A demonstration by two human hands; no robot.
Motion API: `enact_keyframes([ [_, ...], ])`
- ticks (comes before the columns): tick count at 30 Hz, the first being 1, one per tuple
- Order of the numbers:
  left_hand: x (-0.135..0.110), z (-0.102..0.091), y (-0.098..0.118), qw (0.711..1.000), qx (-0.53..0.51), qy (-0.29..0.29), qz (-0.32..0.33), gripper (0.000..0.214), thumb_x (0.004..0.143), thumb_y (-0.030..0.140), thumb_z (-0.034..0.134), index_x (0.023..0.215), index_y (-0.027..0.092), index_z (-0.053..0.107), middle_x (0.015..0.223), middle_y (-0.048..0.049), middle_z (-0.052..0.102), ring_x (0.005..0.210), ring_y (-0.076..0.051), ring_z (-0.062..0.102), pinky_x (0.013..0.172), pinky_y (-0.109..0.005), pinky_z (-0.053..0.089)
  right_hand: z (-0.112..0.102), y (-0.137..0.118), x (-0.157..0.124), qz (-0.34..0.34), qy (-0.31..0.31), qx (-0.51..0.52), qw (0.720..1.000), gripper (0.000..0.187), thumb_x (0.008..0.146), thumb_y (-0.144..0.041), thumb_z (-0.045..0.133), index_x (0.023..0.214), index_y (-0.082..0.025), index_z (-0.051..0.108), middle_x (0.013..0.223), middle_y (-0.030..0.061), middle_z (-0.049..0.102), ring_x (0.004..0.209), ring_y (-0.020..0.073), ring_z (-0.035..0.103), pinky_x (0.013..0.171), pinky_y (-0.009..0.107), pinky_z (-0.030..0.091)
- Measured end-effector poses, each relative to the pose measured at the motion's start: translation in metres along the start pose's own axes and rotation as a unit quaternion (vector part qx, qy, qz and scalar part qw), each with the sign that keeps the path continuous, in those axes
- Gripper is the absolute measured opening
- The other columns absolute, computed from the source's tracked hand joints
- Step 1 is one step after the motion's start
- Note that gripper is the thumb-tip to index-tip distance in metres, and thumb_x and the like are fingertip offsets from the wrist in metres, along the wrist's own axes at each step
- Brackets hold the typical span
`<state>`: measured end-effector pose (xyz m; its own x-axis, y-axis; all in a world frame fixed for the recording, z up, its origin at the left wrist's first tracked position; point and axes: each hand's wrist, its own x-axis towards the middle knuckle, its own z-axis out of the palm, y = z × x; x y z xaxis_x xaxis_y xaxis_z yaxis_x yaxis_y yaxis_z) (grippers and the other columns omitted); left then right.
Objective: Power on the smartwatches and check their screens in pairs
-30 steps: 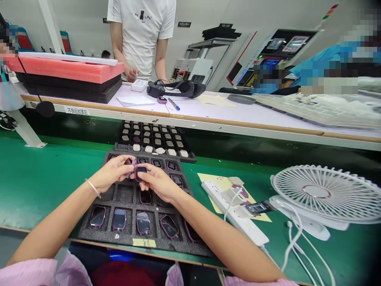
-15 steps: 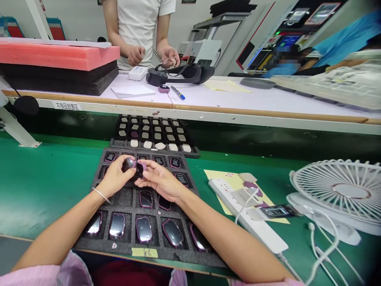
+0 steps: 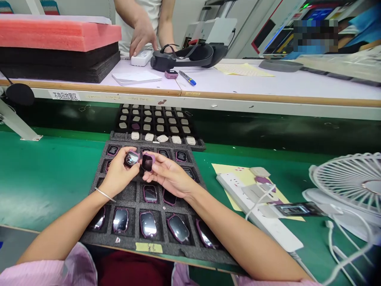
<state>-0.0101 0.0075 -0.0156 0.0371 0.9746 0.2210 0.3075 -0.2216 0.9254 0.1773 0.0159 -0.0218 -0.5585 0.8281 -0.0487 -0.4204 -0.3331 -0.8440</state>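
Observation:
My left hand is closed on a small purple smartwatch body, its dark screen facing up. My right hand pinches a second purple watch body right beside the first. Both hands hover over a black foam tray whose pockets hold several more purple watch bodies. A thin bracelet circles my left wrist.
A second black tray with pale parts lies behind the first on the green bench. At right are a white power strip, a yellow sheet, cables and a white fan. On the shelf behind, another person's hand rests by a white box and black headset.
The view has tilted down and nearer. My two hands have turned the watch bodies so the screens face up. The person behind has reached a hand down to the white box.

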Motion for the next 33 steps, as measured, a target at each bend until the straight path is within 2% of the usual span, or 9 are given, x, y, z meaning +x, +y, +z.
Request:
enact_keyframes([
  [10,-0.0005,0.0002,0.0009,0.999,0.027,-0.002,0.018,0.035,0.079,0.024,0.060,0.113,0.019,0.057,0.110,-0.0059,0.070,0.102,-0.020,0.066,0.089,-0.031,0.050,-0.0011,-0.0009,-0.0020,0.009,-0.005,-0.005,1.000,0.049,0.077,-0.032,0.084,0.121,-0.025,0.066,0.097,0.0006,0.069,0.068,0.0106,0.064,0.068,0.028,0.053],
  [15,-0.0003,-0.0014,0.0022,0.999,0.046,-0.016,0.022,0.033,0.079,0.024,0.059,0.112,0.019,0.058,0.109,-0.0060,0.071,0.103,-0.020,0.066,0.089,-0.031,0.051,-0.0007,-0.0007,-0.0020,0.002,-0.012,-0.003,1.000,0.050,0.075,-0.033,0.087,0.119,-0.026,0.066,0.098,0.0000,0.069,0.070,0.0114,0.065,0.071,0.029,0.054],
  [21,0.0006,0.0000,-0.0007,1.000,0.020,-0.002,0.009,0.038,0.077,0.024,0.060,0.115,0.020,0.057,0.113,-0.0064,0.070,0.106,-0.021,0.066,0.091,-0.031,0.050,-0.0009,0.0006,-0.0013,0.001,-0.002,-0.015,1.000,0.054,0.075,-0.036,0.087,0.122,-0.026,0.063,0.102,0.0010,0.069,0.074,0.0122,0.066,0.075,0.031,0.055],
  [27,0.0006,-0.0013,0.0012,0.999,0.023,-0.025,0.018,0.036,0.078,0.026,0.059,0.113,0.018,0.058,0.108,-0.0063,0.071,0.099,-0.019,0.067,0.091,-0.032,0.050,-0.0005,-0.0003,-0.0015,-0.005,-0.014,-0.015,1.000,0.053,0.075,-0.036,0.087,0.121,-0.026,0.064,0.097,-0.0007,0.068,0.074,0.0119,0.066,0.076,0.030,0.054],
  [33,0.0002,-0.0008,0.0028,1.000,0.017,-0.024,0.011,0.034,0.078,0.025,0.060,0.111,0.018,0.058,0.112,-0.0066,0.070,0.102,-0.019,0.066,0.093,-0.032,0.050,-0.0005,-0.0009,-0.0017,-0.005,-0.013,-0.020,1.000,0.055,0.074,-0.037,0.088,0.121,-0.025,0.063,0.094,-0.0010,0.068,0.073,0.0128,0.066,0.076,0.031,0.055],
])
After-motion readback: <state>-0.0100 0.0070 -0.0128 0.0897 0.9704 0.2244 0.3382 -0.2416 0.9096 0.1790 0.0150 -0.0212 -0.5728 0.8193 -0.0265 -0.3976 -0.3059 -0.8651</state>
